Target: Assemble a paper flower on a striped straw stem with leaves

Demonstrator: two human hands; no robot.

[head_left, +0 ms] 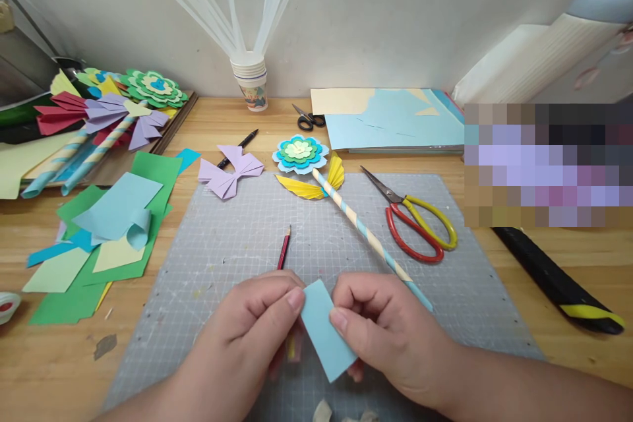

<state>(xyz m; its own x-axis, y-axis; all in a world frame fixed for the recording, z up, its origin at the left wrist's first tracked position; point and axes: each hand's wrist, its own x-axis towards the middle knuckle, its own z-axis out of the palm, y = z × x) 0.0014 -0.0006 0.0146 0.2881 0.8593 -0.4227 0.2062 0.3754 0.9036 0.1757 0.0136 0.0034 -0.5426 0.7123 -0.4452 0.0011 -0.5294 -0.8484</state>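
Note:
My left hand (252, 323) and my right hand (383, 326) together pinch a small folded light blue paper strip (324, 330) above the grey cutting mat (247, 237). Each thumb presses on one side of the strip. A red pencil (283, 248) lies on the mat just beyond my left hand, partly hidden under it. A paper flower (300, 153) with yellow leaves on a striped paper stem (366, 237) lies beyond my right hand, its stem end running behind that hand.
Red and yellow scissors (420, 224) lie on the mat's right side. A purple paper bow (231, 173), black scissors (309, 120), a cup of white sticks (252, 82), loose coloured paper (113, 224) at left, stacked sheets (390, 120) and a black-yellow tool (558, 283) surround it.

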